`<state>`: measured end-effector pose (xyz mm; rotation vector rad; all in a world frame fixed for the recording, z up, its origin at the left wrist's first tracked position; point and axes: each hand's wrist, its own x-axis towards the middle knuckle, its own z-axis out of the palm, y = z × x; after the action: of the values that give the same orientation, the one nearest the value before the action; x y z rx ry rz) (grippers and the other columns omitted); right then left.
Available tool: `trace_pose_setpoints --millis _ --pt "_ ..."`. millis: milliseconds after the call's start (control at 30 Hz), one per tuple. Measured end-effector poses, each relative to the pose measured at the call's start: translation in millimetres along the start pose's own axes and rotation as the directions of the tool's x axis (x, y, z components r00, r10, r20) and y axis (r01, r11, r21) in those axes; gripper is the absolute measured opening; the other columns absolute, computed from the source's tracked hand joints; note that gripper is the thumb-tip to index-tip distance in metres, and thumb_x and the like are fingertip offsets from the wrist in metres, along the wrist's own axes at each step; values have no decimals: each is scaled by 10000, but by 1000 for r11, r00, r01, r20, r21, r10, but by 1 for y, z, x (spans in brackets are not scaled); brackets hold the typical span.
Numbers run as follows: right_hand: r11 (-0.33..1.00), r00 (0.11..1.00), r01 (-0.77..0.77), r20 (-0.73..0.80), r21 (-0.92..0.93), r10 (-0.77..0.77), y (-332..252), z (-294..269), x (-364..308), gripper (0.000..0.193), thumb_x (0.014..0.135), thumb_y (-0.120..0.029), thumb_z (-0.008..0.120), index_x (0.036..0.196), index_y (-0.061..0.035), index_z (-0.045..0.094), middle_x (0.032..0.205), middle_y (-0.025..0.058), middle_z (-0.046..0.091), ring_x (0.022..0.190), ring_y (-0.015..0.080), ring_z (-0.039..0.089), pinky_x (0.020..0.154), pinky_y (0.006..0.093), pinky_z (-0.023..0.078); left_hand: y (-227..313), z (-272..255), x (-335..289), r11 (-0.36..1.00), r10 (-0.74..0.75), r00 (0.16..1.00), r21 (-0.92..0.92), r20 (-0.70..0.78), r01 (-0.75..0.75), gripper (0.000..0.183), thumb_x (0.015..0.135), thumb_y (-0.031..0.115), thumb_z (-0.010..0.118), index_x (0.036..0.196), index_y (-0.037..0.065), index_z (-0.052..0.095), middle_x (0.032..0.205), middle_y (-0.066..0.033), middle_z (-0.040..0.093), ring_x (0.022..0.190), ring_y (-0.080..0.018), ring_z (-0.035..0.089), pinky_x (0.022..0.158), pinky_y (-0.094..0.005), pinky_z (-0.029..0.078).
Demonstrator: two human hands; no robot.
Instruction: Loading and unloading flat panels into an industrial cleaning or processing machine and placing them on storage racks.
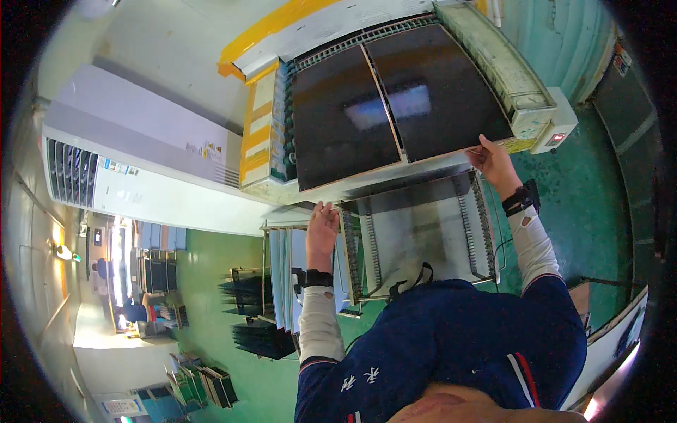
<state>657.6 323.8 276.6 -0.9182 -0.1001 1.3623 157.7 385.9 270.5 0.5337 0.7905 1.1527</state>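
two dark glossy panels lie side by side on a slatted machine bed, above a metal rack cart. the right hand grips the right panel's near edge, while the left hand, well apart, rests open-fingered just below the left panel's edge; whether it touches i cannot tell.

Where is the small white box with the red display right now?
In the head view, the white box sits upper right, against the machine's worn frame, just beyond the right hand gripping the dark panel.
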Motion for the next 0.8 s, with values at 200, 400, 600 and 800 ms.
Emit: trace_pose_setpoints --millis 200,400,600,800 --pt "995 997 -9 77 -103 17 0 3 2 257 881 -296 620 894 -41 594 841 90 655 756 194 648 634 303 519 -49 -26 -49 989 -124 990 -83 -63 118 348 934 201 539 1248 68 473 1182 -99 564 1053 -228 555 931 -350 457" --pt "992 998 -4 55 -127 11 0 3 16 272 885 -308 615 935 -41 593 876 84 651 780 172 637 660 290 511 -104 -84 -100 962 -207 975 -196 -78 189 351 950 188 481 1274 55 456 1289 -103 507 1123 -263 513 982 -369 418" --pt "969 991 -56 102 -241 83 25 1 15 265 885 -312 615 982 -66 597 895 66 646 792 158 621 692 279 505 -141 -101 -149 951 -268 935 -219 -234 218 434 917 155 536 1316 47 405 1369 -104 425 1099 -273 527 967 -377 427" --pt "730 972 9 177 -683 154 110 14 38 271 865 -285 622 963 -33 626 855 63 668 738 150 637 673 269 509 -182 -151 -178 939 -324 922 -192 -213 286 400 906 158 570 1262 42 429 1223 -148 528 1073 -309 540 909 -405 471"
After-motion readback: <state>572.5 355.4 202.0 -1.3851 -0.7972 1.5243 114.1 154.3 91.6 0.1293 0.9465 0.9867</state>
